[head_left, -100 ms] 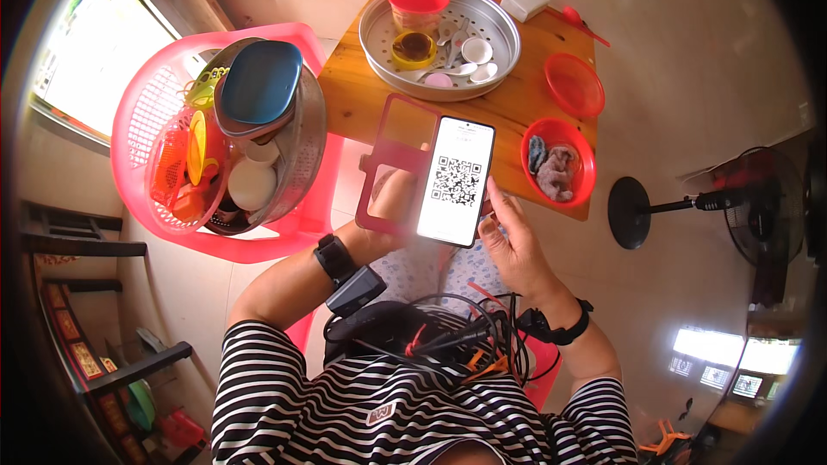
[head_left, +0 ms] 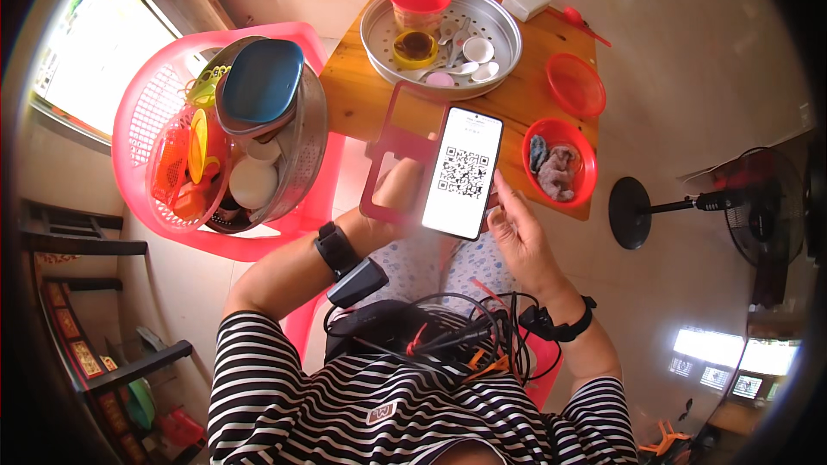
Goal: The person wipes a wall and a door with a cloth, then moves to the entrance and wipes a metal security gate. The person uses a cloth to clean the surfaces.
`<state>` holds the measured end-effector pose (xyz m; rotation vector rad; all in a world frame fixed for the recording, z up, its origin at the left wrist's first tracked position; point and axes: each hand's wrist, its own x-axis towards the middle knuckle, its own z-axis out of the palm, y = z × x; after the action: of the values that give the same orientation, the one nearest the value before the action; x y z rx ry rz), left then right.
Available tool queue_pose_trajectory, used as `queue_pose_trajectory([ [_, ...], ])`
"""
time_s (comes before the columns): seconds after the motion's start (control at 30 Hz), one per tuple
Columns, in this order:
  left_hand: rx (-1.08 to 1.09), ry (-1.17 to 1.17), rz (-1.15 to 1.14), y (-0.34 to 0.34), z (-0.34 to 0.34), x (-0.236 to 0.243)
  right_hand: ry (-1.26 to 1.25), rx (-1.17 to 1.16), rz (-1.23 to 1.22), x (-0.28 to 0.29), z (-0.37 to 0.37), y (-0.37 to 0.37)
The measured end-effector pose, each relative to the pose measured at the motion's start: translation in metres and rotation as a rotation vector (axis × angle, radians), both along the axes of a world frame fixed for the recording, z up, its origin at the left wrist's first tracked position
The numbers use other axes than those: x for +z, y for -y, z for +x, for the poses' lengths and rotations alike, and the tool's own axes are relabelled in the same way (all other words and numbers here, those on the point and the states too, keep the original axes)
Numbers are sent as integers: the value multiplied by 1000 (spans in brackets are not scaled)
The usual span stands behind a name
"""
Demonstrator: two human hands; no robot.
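With the clock face centred on the smartphone (head_left: 463, 174), we see the phone held aloft above the patterned trousers, short of the near edge of the wooden desk (head_left: 349, 103), its lit screen showing a square black-and-white code. The red flip case (head_left: 403, 148) lies opened out toward 9 o'clock. The left hand (head_left: 398, 192), visible through the case's lower window, grasps the phone and case from beneath, most of its fingers hidden. The right hand (head_left: 520, 228) meets the phone's right edge at 4 o'clock, thumb and fingers loosely bent; we cannot tell whether it grips or merely touches. At 12 o'clock we note a perforated metal steamer tray (head_left: 501, 30) bearing a red cup (head_left: 420, 4), a yellow cup (head_left: 415, 50) and pale spoons (head_left: 461, 71). A red bowl (head_left: 588, 165) at 3 o'clock contains rumpled cloths (head_left: 560, 176); a second red bowl (head_left: 575, 86) lies at 2 o'clock. At 9 o'clock, a pink plastic chair (head_left: 127, 120) supports a metal basin (head_left: 307, 142) topped by a square blue bowl (head_left: 263, 77). Black cables (head_left: 508, 327) lie bundled at 6 o'clock.
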<state>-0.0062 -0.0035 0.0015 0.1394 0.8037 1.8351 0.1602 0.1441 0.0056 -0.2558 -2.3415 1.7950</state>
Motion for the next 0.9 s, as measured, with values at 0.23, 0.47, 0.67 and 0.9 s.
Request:
queue_pose_trajectory([
  [0.23, -118, 18, 133, -28, -23, -5, -26, -41, -187, 16, -5, -9],
  [0.47, -134, 108, 261, -35, -20, -16, -10, -63, -150, 14, -9, -16],
  [0.67, -137, 79, 251, -41, -19, -27, -70, -87, -2, 7, -15, -19],
  [0.9, -190, 22, 228, -43, -21, -43, -74, -117, 172, 3, -16, -19],
])
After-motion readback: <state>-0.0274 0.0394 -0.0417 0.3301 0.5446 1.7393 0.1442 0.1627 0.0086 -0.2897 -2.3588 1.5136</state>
